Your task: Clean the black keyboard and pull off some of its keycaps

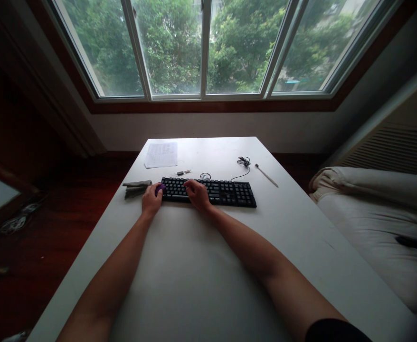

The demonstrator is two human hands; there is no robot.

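Note:
A black keyboard (226, 192) lies across the middle of a white table (194, 266). My left hand (151, 200) rests at the keyboard's left end, its fingers closed round a small purple object (159, 188). My right hand (197, 194) lies on the keys left of centre with its fingers curled down onto them; nothing shows in it. A thin black cable (243, 170) runs from the keyboard's back edge to a small coil.
A folded grey cloth (136, 188) lies left of the keyboard. Behind it lie a sheet of paper (161, 154), a small metal tool (183, 172), a wire ring (205, 176) and a thin stick (266, 175). A pale sofa (379, 213) stands on the right, a window ahead.

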